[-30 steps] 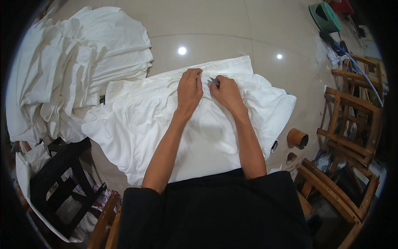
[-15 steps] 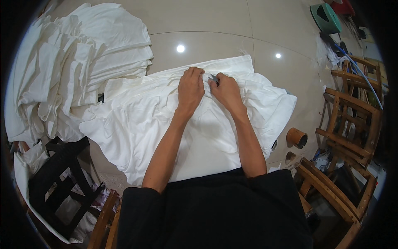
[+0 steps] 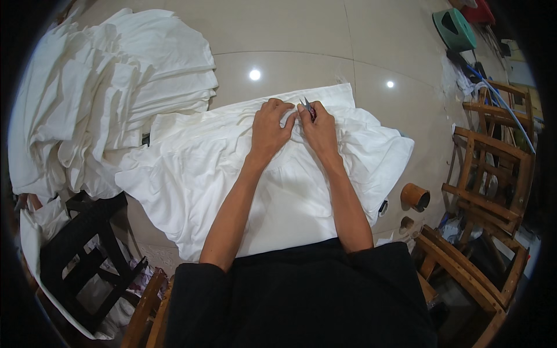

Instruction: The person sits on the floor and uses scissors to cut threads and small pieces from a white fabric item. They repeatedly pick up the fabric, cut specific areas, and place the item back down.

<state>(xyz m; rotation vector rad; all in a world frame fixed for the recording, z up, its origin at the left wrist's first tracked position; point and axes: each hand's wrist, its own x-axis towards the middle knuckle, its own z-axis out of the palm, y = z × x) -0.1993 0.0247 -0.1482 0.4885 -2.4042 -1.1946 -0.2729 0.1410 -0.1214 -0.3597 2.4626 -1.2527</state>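
Note:
White cloth point(image 3: 203, 165) lies rumpled across my lap, its straighter folded edge toward the far side. My left hand point(image 3: 270, 130) is on the far part of this cloth, fingers curled over a gathered bit of it, thumb bent toward the right hand. Close beside it, my right hand point(image 3: 318, 129) is closed around small thread snips point(image 3: 307, 105). The snips' blades point away from me and stand slightly apart above the cloth. Whatever lies between the left fingertips is too small to make out.
A big stack of white cloth pieces point(image 3: 133, 64) is at the far left, above a black stool point(image 3: 81, 261). Wooden frames point(image 3: 493, 174) line the right side, near a brown cylinder point(image 3: 415, 197). A green stool point(image 3: 454, 30) is at the far right on the tiled floor point(image 3: 278, 35).
The right hand has turned so the snips point away from me instead of toward the left hand. My left thumb has moved away from its fingers.

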